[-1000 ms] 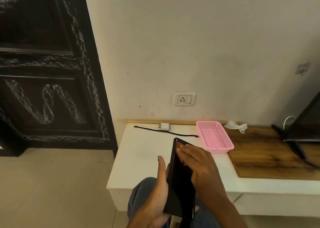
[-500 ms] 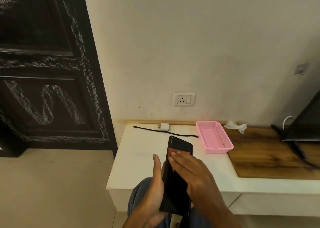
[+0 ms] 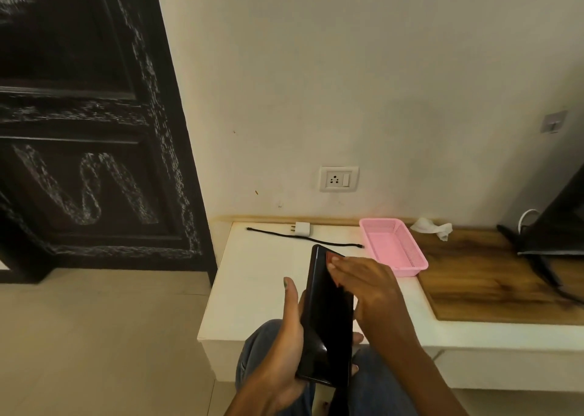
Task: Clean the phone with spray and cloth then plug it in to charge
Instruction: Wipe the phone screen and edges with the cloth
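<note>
My left hand grips a black phone by its lower left edge, screen up, above my lap. The flat fingers of my right hand press a small red cloth onto the phone's upper right part; only slivers of the cloth show. A white charger plug and a black cable lie at the back of the white shelf. Above them on the wall is a white socket. No spray bottle is in sight.
A pink basket stands right of the cable. A crumpled white tissue lies at the back of a wooden board. A black stand occupies the far right, and a dark carved door fills the left.
My right hand has rubbed the cloth over the upper screen, sliding down and left, then back up toward the top right corner. My left hand has kept its grip on the phone.
</note>
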`<state>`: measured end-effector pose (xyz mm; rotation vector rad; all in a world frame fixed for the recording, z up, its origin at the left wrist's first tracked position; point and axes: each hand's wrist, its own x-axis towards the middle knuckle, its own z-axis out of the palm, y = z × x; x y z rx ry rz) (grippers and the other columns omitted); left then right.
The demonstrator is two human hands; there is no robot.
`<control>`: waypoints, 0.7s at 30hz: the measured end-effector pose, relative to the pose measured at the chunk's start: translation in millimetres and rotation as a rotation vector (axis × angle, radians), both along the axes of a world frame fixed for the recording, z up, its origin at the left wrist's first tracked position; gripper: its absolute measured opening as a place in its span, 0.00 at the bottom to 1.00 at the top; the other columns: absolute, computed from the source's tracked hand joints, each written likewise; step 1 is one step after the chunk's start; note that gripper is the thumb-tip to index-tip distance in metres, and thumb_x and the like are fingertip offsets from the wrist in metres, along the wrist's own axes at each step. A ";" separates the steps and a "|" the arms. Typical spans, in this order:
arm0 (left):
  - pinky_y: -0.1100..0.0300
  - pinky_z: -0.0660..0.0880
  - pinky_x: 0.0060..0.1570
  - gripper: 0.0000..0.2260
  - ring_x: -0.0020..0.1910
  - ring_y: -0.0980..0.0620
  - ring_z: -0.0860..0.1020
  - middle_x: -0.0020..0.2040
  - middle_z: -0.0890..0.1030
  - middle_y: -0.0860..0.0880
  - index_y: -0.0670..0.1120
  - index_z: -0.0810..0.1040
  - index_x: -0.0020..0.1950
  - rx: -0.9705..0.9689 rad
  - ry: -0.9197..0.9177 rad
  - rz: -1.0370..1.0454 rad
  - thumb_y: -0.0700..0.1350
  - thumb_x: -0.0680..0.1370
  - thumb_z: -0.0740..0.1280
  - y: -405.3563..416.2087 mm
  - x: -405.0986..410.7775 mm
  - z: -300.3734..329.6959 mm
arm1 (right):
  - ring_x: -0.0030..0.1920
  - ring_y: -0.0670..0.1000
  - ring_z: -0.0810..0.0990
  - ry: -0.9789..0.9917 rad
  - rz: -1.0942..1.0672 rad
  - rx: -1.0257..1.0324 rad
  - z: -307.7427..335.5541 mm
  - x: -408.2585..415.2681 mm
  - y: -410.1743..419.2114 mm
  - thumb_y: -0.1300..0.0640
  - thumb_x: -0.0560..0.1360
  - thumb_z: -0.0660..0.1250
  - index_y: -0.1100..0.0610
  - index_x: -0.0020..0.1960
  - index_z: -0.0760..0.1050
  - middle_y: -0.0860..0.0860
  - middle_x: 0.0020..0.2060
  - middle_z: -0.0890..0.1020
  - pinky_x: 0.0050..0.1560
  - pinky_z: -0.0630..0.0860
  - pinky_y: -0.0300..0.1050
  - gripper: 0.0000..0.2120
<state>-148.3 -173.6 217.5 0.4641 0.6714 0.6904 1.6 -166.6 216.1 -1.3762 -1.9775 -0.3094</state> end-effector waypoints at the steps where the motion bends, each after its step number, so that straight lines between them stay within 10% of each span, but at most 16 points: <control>1: 0.53 0.81 0.37 0.30 0.44 0.46 0.85 0.45 0.86 0.47 0.53 0.82 0.47 0.005 0.004 -0.003 0.71 0.64 0.52 -0.5 0.8 1.0 | 0.51 0.57 0.83 0.020 0.004 0.029 -0.8 -4.1 -0.3 0.70 0.57 0.80 0.64 0.51 0.81 0.57 0.50 0.84 0.53 0.77 0.52 0.23; 5: 0.51 0.81 0.47 0.29 0.49 0.45 0.84 0.50 0.85 0.43 0.48 0.87 0.42 -0.042 -0.136 0.055 0.69 0.64 0.59 -3.4 3.1 8.1 | 0.56 0.51 0.79 -0.023 0.152 0.077 -13.7 -20.9 -15.6 0.56 0.79 0.60 0.60 0.56 0.80 0.51 0.54 0.83 0.59 0.71 0.42 0.13; 10: 0.49 0.82 0.41 0.31 0.47 0.45 0.84 0.53 0.84 0.45 0.54 0.82 0.50 0.010 -0.046 0.020 0.71 0.64 0.52 -1.3 2.4 1.6 | 0.49 0.56 0.83 0.027 0.002 -0.004 -0.2 0.2 -2.5 0.69 0.54 0.82 0.64 0.51 0.82 0.56 0.48 0.84 0.50 0.77 0.54 0.26; 15: 0.50 0.79 0.49 0.30 0.52 0.45 0.83 0.54 0.84 0.44 0.52 0.86 0.46 0.003 -0.078 0.057 0.72 0.64 0.57 -1.8 -1.5 -2.0 | 0.53 0.54 0.81 -0.024 0.106 0.041 -5.9 -25.2 -16.9 0.66 0.63 0.75 0.62 0.54 0.81 0.54 0.52 0.83 0.55 0.75 0.45 0.19; 21: 0.42 0.78 0.52 0.32 0.53 0.42 0.82 0.53 0.85 0.46 0.57 0.86 0.43 0.038 -0.002 0.000 0.74 0.63 0.50 -0.9 -1.1 -0.3 | 0.47 0.60 0.83 0.045 -0.035 -0.004 6.5 -2.1 -3.1 0.71 0.52 0.82 0.66 0.49 0.82 0.59 0.47 0.84 0.46 0.79 0.59 0.26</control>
